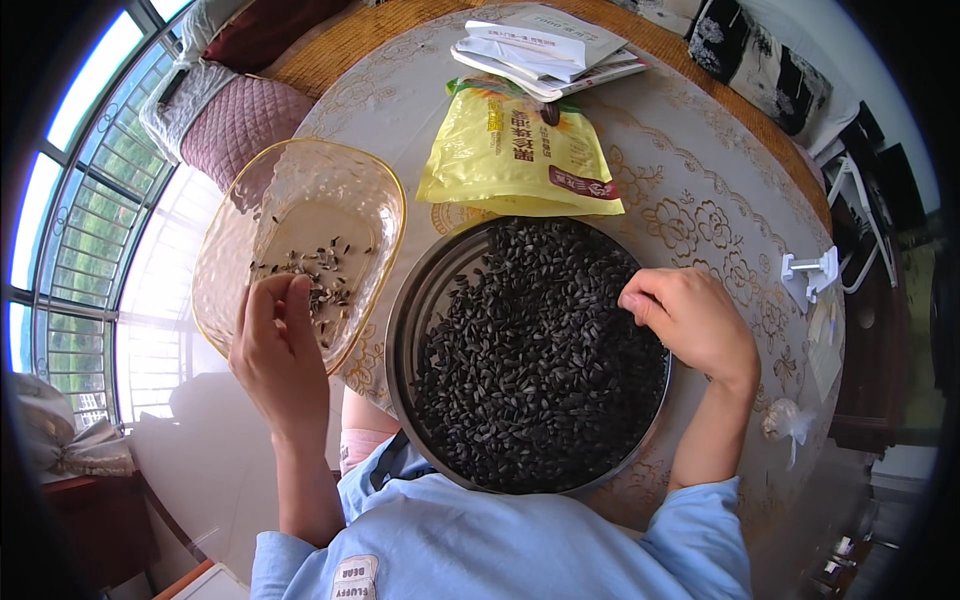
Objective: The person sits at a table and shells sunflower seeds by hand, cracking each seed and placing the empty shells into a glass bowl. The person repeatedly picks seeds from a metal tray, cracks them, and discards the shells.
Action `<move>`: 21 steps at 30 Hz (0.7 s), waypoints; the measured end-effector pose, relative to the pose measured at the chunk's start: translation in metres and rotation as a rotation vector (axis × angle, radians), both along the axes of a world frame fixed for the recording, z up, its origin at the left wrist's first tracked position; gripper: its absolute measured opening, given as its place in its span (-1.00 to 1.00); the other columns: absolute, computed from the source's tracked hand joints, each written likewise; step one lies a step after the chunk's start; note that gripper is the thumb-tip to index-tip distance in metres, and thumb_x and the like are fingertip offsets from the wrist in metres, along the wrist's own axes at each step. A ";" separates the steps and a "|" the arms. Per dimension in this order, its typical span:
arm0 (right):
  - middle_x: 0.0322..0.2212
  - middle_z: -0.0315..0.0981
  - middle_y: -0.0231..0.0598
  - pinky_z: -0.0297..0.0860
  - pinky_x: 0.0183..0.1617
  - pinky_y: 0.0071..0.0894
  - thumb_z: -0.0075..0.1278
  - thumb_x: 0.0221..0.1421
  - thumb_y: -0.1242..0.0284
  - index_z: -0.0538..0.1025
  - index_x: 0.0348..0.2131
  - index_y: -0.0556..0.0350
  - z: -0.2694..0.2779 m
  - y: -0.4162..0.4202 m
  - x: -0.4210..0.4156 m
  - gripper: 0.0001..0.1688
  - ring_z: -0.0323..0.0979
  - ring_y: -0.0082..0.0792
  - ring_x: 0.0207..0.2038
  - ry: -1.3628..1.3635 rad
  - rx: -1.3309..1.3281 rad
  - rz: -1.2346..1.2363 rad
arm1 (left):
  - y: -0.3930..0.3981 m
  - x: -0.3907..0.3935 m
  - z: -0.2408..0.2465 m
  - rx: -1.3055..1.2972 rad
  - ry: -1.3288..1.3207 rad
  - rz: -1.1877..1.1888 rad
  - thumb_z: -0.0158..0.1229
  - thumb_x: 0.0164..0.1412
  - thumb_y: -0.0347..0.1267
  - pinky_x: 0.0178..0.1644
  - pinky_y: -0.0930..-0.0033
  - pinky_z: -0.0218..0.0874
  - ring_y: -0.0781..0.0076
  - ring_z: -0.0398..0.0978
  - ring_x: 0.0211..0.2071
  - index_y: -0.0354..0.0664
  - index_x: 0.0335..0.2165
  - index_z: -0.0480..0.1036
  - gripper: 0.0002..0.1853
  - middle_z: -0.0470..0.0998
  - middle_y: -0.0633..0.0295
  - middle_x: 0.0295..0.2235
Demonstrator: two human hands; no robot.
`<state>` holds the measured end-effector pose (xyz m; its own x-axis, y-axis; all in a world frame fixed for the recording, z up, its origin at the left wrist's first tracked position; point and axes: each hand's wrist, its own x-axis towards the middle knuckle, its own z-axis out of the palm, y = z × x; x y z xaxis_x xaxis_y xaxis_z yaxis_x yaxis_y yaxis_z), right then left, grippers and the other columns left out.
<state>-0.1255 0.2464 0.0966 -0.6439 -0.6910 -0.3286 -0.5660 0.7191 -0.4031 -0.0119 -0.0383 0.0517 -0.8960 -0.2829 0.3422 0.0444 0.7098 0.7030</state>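
A round metal tray (400, 352) filled with black sunflower seeds (525, 360) is right in front of me. My right hand (690, 319) is over the tray's right rim, thumb and fingertips pinched together. To the left, a clear amber plastic basin (225, 232) with a gold rim holds scattered seeds and bits of shell (334, 294). Over its near side hovers my left hand (276, 360), its thumb close to the curled fingers. Whether a seed sits in either pinch is hidden. A yellow printed snack bag (517, 154) lies just beyond the tray.
Several books and papers (540, 49) are stacked at the table's far side. On the right stand a small white plastic holder (810, 271) and a knotted plastic bag (784, 420). A flower-patterned cloth (701, 169) covers the round table. A pink quilted cushion (244, 120) is beyond the basin.
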 end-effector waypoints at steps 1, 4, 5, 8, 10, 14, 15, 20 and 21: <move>-0.52 0.58 -0.16 0.43 -0.30 -0.12 0.13 0.02 0.42 0.61 -0.47 0.04 -0.001 0.000 0.000 -0.91 0.55 -0.08 -0.40 0.027 -0.031 0.003 | 0.011 0.004 0.002 0.085 -0.064 -0.133 0.31 0.07 -0.51 -0.36 0.32 0.34 0.32 0.50 -0.47 -0.22 -0.40 0.55 -0.91 0.53 0.22 -0.45; -0.52 0.58 -0.17 0.43 -0.29 -0.13 0.13 0.00 0.45 0.61 -0.46 0.05 -0.001 -0.001 0.001 -0.92 0.56 -0.09 -0.40 0.090 -0.053 -0.010 | 0.041 -0.003 -0.001 0.028 0.021 -0.522 0.35 0.00 -0.47 -0.34 0.31 0.38 0.31 0.50 -0.41 -0.16 -0.39 0.56 -0.87 0.52 0.28 -0.44; -0.50 0.59 -0.17 0.43 -0.27 -0.16 0.14 -0.02 0.45 0.61 -0.45 0.06 -0.001 -0.001 0.002 -0.92 0.56 -0.11 -0.39 0.100 -0.032 -0.016 | 0.052 -0.007 -0.003 -0.015 0.048 -0.611 0.35 -0.01 -0.45 -0.34 0.30 0.39 0.31 0.50 -0.40 -0.14 -0.40 0.56 -0.86 0.51 0.30 -0.42; -0.49 0.60 -0.18 0.44 -0.26 -0.17 0.15 -0.03 0.46 0.62 -0.43 0.06 -0.003 -0.004 0.005 -0.91 0.57 -0.11 -0.38 0.130 0.000 -0.014 | 0.082 -0.016 -0.010 -0.073 0.011 -0.662 0.37 -0.03 -0.39 -0.34 0.30 0.40 0.33 0.49 -0.37 -0.09 -0.40 0.58 -0.85 0.51 0.33 -0.41; -0.50 0.60 -0.17 0.44 -0.27 -0.14 0.13 -0.01 0.48 0.62 -0.44 0.06 -0.004 -0.004 0.006 -0.93 0.57 -0.09 -0.38 0.149 -0.009 -0.020 | 0.097 -0.021 -0.015 -0.128 -0.019 -0.664 0.35 -0.02 -0.36 -0.36 0.29 0.41 0.35 0.48 -0.36 -0.09 -0.40 0.58 -0.86 0.50 0.35 -0.41; -0.52 0.58 -0.13 0.45 -0.30 -0.10 0.07 0.02 0.51 0.61 -0.47 0.06 -0.006 -0.004 0.006 -0.91 0.57 -0.05 -0.40 0.157 -0.049 -0.040 | 0.111 -0.020 -0.021 -0.214 -0.085 -0.659 0.34 -0.05 -0.33 -0.35 0.31 0.43 0.38 0.49 -0.33 -0.07 -0.39 0.60 -0.83 0.49 0.37 -0.41; -0.52 0.58 -0.13 0.45 -0.30 -0.10 0.07 0.02 0.52 0.61 -0.48 0.07 -0.006 -0.004 0.006 -0.91 0.57 -0.05 -0.40 0.155 -0.055 -0.041 | 0.111 -0.019 -0.022 -0.214 -0.083 -0.648 0.34 -0.06 -0.33 -0.35 0.31 0.43 0.39 0.49 -0.33 -0.07 -0.39 0.60 -0.83 0.49 0.37 -0.41; -0.53 0.57 -0.12 0.45 -0.31 -0.09 0.08 0.00 0.53 0.58 -0.49 0.10 -0.009 -0.005 0.004 -0.94 0.56 -0.04 -0.39 0.169 -0.119 -0.003 | 0.110 -0.019 -0.024 -0.225 -0.126 -0.642 0.35 -0.07 -0.34 -0.36 0.31 0.43 0.39 0.49 -0.32 -0.04 -0.39 0.61 -0.82 0.49 0.36 -0.41; -0.54 0.57 -0.12 0.45 -0.31 -0.08 0.08 0.00 0.53 0.58 -0.49 0.11 -0.009 -0.005 0.004 -0.95 0.56 -0.04 -0.39 0.165 -0.111 -0.006 | 0.111 -0.019 -0.024 -0.218 -0.125 -0.641 0.35 -0.08 -0.34 -0.36 0.31 0.43 0.39 0.49 -0.32 -0.03 -0.39 0.61 -0.83 0.49 0.36 -0.41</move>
